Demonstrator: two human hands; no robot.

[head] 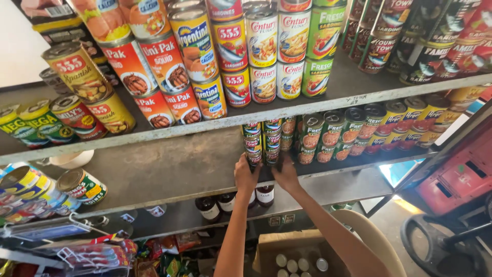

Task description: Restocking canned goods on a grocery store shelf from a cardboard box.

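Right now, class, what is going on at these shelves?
A person reaches up with both bare hands to the middle shelf. The left hand and the right hand press against the base of a stack of small cans, beside rows of green and red cans. An open box of cans sits below.

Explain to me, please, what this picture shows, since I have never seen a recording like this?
There is no machine here: a person wears a camera on the head, looking down at their own bare arms. The left hand and right hand reach to the middle shelf of a grey shop rack and press against small stacked cans; whether the fingers clasp them is unclear. Beside these stand green-labelled cans. The top shelf carries larger sardine and squid cans. Below sit dark bottles and an open cardboard box of cans.
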